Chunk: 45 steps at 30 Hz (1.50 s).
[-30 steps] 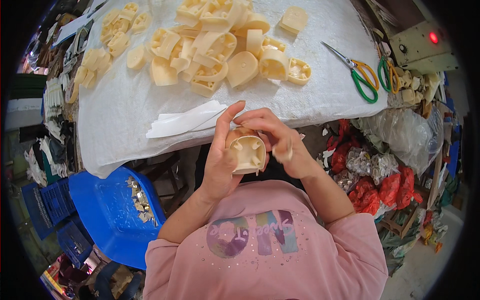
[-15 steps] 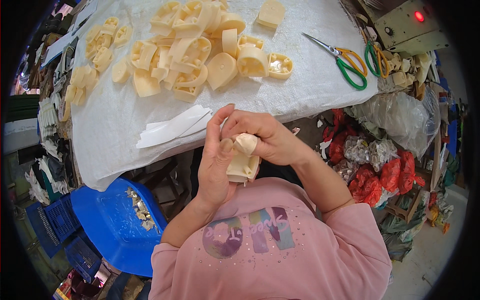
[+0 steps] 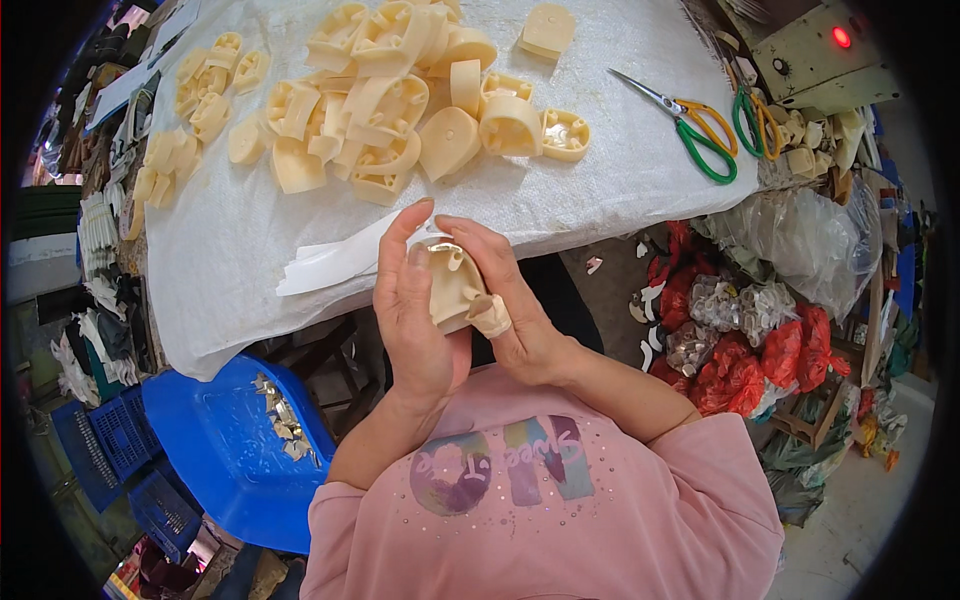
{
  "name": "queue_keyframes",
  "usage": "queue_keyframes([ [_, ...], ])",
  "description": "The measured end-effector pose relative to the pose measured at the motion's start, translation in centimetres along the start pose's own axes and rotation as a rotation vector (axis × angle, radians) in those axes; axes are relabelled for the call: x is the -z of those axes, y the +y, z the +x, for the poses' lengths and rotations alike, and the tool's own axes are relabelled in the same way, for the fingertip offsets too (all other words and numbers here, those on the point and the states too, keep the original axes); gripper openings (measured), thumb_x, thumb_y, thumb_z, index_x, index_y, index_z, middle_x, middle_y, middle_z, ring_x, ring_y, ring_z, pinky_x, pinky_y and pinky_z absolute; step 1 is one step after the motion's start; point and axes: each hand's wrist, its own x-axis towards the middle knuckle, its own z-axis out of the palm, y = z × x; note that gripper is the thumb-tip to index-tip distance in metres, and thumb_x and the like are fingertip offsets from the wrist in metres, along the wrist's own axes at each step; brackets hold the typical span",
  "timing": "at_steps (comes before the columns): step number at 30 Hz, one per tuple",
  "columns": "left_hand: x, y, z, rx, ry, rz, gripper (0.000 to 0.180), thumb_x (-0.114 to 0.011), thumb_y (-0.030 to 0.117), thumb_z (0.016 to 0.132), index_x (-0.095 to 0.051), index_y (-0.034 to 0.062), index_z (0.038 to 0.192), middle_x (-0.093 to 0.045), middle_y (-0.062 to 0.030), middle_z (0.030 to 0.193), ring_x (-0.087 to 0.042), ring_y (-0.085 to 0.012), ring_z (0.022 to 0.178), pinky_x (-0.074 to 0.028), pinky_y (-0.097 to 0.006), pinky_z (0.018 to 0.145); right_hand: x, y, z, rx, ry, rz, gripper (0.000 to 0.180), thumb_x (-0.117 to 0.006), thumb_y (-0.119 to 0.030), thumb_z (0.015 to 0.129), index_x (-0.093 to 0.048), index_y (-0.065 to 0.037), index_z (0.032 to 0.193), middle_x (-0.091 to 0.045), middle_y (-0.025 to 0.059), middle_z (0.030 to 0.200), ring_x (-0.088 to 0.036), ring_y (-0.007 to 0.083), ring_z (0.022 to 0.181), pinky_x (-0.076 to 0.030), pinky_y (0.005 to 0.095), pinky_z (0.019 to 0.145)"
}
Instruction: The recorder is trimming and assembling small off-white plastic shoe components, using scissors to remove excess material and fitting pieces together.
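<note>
Between my two hands, over the front edge of the table, is a hollow cream plastic shoe heel (image 3: 454, 285). My left hand (image 3: 408, 325) cups its left side, the thumb lying along the rim. Round the other side curve the fingers of my right hand (image 3: 520, 315), whose thumb wears a beige cover (image 3: 489, 316). A shiny edge shows at the heel's top. White strips (image 3: 335, 260) lie on the table just left of my fingertips. Beyond them a pile of similar heels (image 3: 380, 110) is heaped.
White woven cloth (image 3: 610, 170) covers the table. Scissors (image 3: 690, 125) with green and yellow handles lie at the right, next to a second pair (image 3: 757, 120). A blue plastic tub (image 3: 210, 450) holding metallic scraps stands lower left. Red bags (image 3: 735, 370) sit at lower right.
My hands have turned the heel so its hollow inside faces up more. My right hand has opened out from curled fingers to lie along its side, and the thumb has moved lower.
</note>
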Motion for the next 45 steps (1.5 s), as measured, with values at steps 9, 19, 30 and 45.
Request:
queue_keyframes([
  [9,0.6,-1.1,-0.1,-0.051,-0.026,-0.109,0.03,-0.042,0.028,0.095,-0.045,0.0064,0.115,-0.052,-0.0078,0.106,-0.054,-0.016,0.099,-0.046,-0.032,0.086,0.7,-0.1,0.4,-0.117,-0.048,0.293,0.042,-0.04,-0.025,0.097,-0.04,-0.006,0.134,-0.037,0.0158,0.133,-0.037,0.0298,0.124,-0.03,0.0374,0.104],
  [19,1.4,-0.8,-0.2,0.066,-0.247,-0.4,0.058,-0.054,0.03,0.086,-0.029,0.0104,0.135,-0.046,-0.0115,0.119,-0.052,-0.0217,0.109,-0.045,-0.035,0.093,2.1,0.5,0.8,-0.146,-0.102,0.16,0.044,-0.05,-0.016,0.092,-0.041,-0.007,0.135,-0.046,0.0147,0.123,-0.046,0.0282,0.113,-0.037,0.0346,0.097],
  [30,1.8,-0.3,-1.1,0.1,-0.121,-0.016,0.069,-0.049,0.01,0.073,-0.022,0.0088,0.136,-0.044,-0.015,0.118,-0.052,-0.0222,0.105,-0.049,-0.035,0.088,2.3,-0.2,0.9,0.086,-0.22,-0.125,0.061,-0.064,-0.017,0.084,-0.037,-0.008,0.139,-0.041,0.0165,0.13,-0.049,0.0318,0.112,-0.045,0.0354,0.089],
  [45,2.7,1.0,0.5,-0.815,-0.367,0.96,0.091,-0.074,0.039,0.073,-0.026,-0.0056,0.136,-0.049,-0.0199,0.106,-0.048,-0.0352,0.096,-0.042,-0.045,0.083,3.9,-2.9,3.1,-0.314,-0.201,0.075,0.042,-0.067,-0.016,0.082,-0.052,0.0,0.119,-0.056,0.0086,0.096,-0.058,0.0167,0.084,-0.048,0.0301,0.081],
])
